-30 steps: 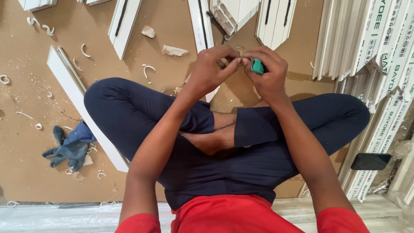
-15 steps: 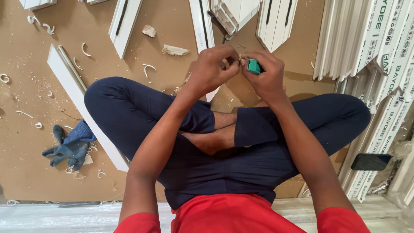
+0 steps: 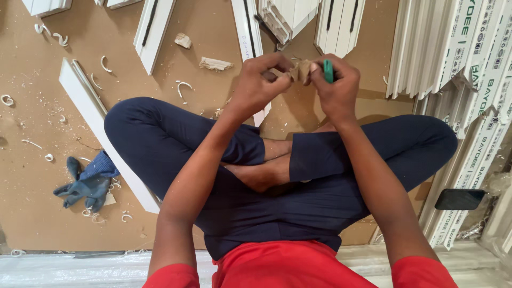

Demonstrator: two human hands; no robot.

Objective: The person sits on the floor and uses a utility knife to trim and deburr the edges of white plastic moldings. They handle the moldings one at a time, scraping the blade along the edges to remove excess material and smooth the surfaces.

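Both hands stay put: left hand still pinches the brown scrap, right hand clamps the green tool.

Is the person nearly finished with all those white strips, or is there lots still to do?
Some cutting looks done: white shavings litter the brown floor. Now the left hand and right hand pinch a small tan piece; the right also grips a green tool. Probably plenty left: stacked white strips wait.
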